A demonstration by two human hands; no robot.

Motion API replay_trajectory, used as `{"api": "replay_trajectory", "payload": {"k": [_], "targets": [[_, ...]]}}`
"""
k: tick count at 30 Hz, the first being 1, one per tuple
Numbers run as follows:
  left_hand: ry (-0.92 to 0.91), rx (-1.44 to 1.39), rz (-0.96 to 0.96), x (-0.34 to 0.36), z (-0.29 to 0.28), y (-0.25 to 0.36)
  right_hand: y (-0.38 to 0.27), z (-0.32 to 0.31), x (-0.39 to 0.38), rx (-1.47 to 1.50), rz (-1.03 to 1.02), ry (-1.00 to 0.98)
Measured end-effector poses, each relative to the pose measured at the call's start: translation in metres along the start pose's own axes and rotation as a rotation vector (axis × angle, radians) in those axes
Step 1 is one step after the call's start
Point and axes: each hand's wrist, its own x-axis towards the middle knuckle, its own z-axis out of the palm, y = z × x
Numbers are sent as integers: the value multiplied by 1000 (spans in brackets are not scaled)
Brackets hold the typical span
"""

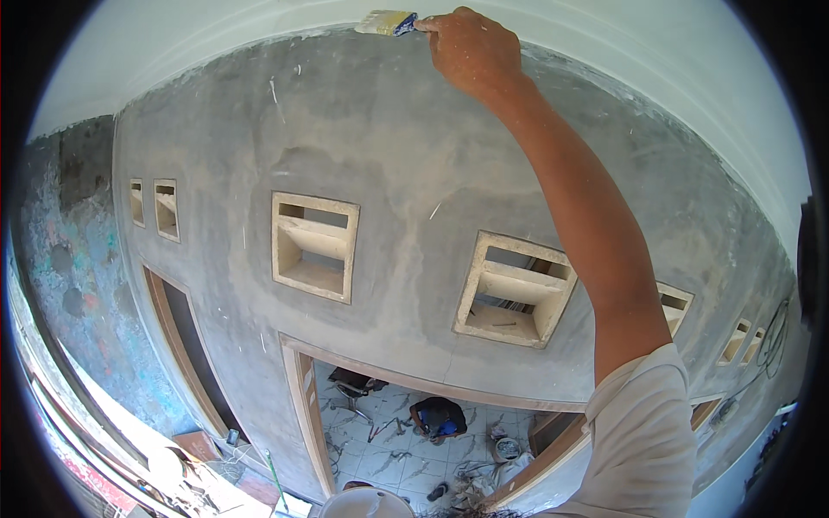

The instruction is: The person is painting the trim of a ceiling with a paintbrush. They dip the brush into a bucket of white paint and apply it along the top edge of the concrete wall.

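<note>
My right arm is stretched up toward the top of the grey wall (389, 121). My right hand (473, 50) is closed round the handle of a paintbrush (386, 22), a flat brush with pale, paint-coated bristles and a blue-and-white smeared band. The bristles point left, at the line where the white ceiling edge (259, 39) meets the grey plaster. Uneven white paint runs along that line. Most of the handle is hidden in my fingers. My left hand is out of the picture.
Cream vent blocks (315, 246) are set in the wall. Below, a wooden door frame (302, 406) opens onto a tiled floor (380, 457), where a person (439, 419) in dark clothing is bent low near a bucket (507, 449). A round white container (364, 503) shows at the lower edge.
</note>
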Motion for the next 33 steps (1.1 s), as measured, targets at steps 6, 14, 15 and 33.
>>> {"api": "replay_trajectory", "payload": {"k": [6, 14, 15, 33], "targets": [[-13, -38, 21, -1, -10, 27, -76, 77, 110, -87, -175, 39], [-21, -108, -29, 3, -17, 14, -96, 97, 163, -277, -217, -66], [-6, -117, -35, 2, -18, 12, -93, 85, 158, -285, -222, -76], [7, -187, -88, 8, -22, -4, -131, 117, 139, -123, -301, 199]]}}
